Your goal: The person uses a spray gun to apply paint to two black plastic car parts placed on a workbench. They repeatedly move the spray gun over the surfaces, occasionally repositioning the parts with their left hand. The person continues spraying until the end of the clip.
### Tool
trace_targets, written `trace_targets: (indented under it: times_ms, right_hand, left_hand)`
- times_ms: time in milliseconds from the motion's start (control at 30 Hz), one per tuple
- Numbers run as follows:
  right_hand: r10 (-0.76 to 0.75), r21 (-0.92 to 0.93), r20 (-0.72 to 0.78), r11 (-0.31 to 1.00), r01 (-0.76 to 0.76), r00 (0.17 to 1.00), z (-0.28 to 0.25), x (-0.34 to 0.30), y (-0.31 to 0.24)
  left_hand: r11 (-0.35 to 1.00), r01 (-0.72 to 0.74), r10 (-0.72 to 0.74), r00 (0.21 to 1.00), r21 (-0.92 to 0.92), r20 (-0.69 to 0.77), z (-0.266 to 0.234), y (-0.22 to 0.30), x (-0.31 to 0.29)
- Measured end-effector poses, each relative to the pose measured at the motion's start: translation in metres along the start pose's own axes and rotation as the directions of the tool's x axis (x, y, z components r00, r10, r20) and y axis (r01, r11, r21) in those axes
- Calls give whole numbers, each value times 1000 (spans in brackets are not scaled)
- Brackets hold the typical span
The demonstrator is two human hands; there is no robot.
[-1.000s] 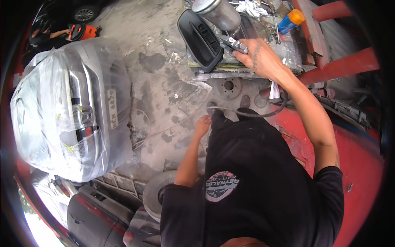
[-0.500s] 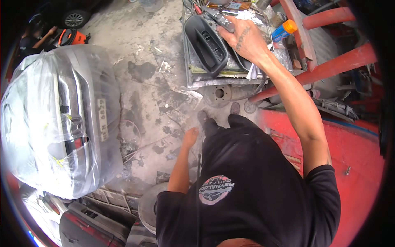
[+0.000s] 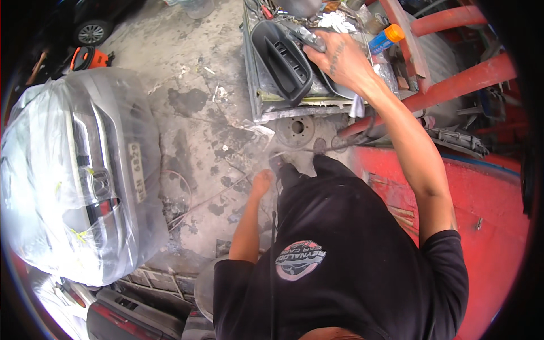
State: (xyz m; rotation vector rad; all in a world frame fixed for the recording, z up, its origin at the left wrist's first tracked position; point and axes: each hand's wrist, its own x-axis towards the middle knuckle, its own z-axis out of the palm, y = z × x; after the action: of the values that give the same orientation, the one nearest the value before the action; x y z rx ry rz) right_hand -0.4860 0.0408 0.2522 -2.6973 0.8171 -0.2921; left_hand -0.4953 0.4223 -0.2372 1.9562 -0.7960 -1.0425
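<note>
My right hand (image 3: 347, 61) is closed around a grey metal hand tool (image 3: 310, 38), whose exact kind I cannot make out. Beside it, a black moulded car-door panel with switches (image 3: 281, 61) lies on the cluttered workbench (image 3: 266, 115). Part of another dark piece is hidden under my right hand. My left hand (image 3: 262, 182) hangs low by my leg with its fingers curled; whether anything is inside is hidden. A thin hose (image 3: 218, 194) runs along the floor past my left hand. A dark hose (image 3: 371, 124) hangs at the bench's right front.
An orange-capped blue can (image 3: 386, 38) and white crumpled material (image 3: 338, 21) are on the bench. Red metal bars (image 3: 447, 84) stand right. A plastic-covered car (image 3: 85, 175) fills the left. A round metal disc (image 3: 298, 130) sits below the bench; a red panel (image 3: 476, 226) lies right.
The hose has shifted into view between my feet and the bench, stretching past my left hand. My right hand still holds the tool, with the view shifted slightly.
</note>
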Motion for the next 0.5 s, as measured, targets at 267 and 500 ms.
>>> trace_targets:
  times_ms: [267, 500]
  right_hand:
    - [-49, -24, 32, 998, 49, 998, -6, -27, -7]
    - [-192, -140, -155, 975, 171, 969, 3, 20, -16]
  left_hand:
    - [993, 101, -98, 994, -63, 44, -18, 22, 0]
    - [999, -1, 1, 1000, -39, 1, -16, 20, -4]
